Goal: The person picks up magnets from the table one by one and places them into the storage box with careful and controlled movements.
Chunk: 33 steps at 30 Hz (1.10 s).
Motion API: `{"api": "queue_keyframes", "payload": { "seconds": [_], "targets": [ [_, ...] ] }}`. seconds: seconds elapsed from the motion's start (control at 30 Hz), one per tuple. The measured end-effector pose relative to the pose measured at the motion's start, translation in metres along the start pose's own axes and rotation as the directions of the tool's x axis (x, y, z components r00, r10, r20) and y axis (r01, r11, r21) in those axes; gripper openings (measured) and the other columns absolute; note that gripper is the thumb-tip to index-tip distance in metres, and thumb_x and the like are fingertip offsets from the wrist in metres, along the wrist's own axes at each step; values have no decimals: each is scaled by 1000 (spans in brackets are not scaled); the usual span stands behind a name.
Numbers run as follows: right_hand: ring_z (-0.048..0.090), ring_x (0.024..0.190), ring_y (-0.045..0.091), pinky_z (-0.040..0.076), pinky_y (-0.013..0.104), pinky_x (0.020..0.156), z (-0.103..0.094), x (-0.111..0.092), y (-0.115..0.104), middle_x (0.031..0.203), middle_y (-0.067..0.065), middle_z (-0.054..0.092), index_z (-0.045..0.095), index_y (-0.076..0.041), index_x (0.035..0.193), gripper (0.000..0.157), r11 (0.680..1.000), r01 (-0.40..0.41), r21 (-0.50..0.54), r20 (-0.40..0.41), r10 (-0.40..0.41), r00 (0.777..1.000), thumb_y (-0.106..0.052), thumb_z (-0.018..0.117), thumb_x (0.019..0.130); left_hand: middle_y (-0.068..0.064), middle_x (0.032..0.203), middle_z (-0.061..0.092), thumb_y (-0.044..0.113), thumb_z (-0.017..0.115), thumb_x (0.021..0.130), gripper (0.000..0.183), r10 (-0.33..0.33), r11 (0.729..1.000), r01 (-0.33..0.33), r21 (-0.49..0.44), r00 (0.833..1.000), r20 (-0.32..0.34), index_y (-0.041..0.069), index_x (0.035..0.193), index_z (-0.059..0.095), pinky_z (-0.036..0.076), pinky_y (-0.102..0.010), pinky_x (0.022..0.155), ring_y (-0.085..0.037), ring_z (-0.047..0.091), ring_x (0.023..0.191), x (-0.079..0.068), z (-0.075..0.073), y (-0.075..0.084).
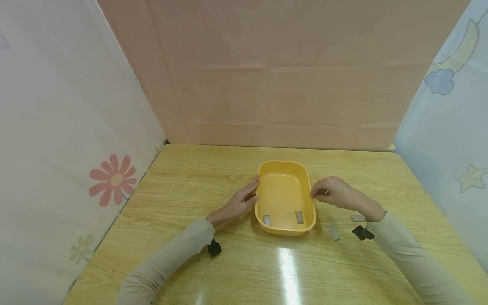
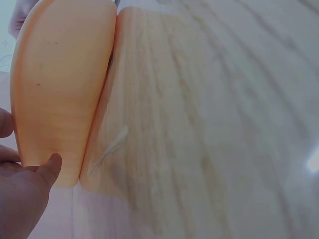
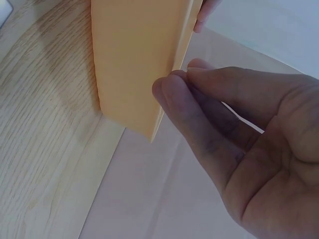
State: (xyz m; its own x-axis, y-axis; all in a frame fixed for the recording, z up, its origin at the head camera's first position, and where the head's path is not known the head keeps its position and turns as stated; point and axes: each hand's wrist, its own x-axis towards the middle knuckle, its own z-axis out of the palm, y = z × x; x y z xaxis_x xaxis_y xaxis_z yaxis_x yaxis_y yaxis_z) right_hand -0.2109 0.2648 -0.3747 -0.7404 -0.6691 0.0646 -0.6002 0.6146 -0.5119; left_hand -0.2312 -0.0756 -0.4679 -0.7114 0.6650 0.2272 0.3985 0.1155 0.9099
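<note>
A yellow plastic basin (image 1: pixel 285 231) sits on the table in the head view. Along its left side rests my left hand (image 1: pixel 244 201), fingers fairly straight; in the left wrist view one fingertip (image 2: pixel 56 160) presses the basin's outer wall. My right hand (image 1: pixel 335 192) is at the opposite side, thumb and fingertips drawn together in a pinch at the rim. In the right wrist view those fingertips (image 3: pixel 172 92) overlap the rim, and no other thing shows between them. Two small flat grey rectangular pieces lie inside the basin, one at left (image 1: pixel 267 220) and another at right (image 1: pixel 299 217).
Right of the basin, two similar grey pieces lie on the wooden table: one near its corner (image 1: pixel 333 233), one by the right wrist (image 1: pixel 358 218). Black wrist cameras hang under both sleeves. A plain backdrop (image 1: pixel 267 84) rises behind the table, with patterned sheets on both sides.
</note>
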Motion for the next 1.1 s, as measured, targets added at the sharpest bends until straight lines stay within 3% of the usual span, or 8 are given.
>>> {"api": "queue_keyframes", "payload": {
  "seconds": [0.57,0.73,0.97,1.1],
  "targets": [
    [68,80,16,57,25,66,0,-1,4,92,6,73,74,0,94,14,1000,8,-1,14,-8,1000,9,69,86,-18,164,2,0,44,105,56,3,1000,-3,11,1000,3,-13,151,16,24,-40,117,-29,6,150,1,0,0],
    [68,81,16,57,26,66,0,-1,4,92,7,73,74,0,95,14,1000,3,3,18,-3,1000,9,68,86,-17,164,3,0,44,105,56,1,1000,-1,8,1000,-1,-13,151,16,24,-36,116,-27,6,150,1,0,0],
    [67,80,15,56,25,64,0,-2,5,92,11,73,74,-1,94,14,1000,-4,2,22,4,1000,9,68,86,-20,163,2,-3,43,104,56,-10,1000,10,6,1000,12,-12,151,15,23,-42,116,-31,5,149,1,-1,6],
    [67,80,15,57,25,65,1,-2,7,92,10,73,74,-2,94,14,1000,-6,4,22,6,1000,9,68,87,-18,164,2,-3,43,104,56,-6,1000,6,2,1000,9,-12,151,15,24,-41,116,-29,5,150,1,-1,1]
  ]
}}
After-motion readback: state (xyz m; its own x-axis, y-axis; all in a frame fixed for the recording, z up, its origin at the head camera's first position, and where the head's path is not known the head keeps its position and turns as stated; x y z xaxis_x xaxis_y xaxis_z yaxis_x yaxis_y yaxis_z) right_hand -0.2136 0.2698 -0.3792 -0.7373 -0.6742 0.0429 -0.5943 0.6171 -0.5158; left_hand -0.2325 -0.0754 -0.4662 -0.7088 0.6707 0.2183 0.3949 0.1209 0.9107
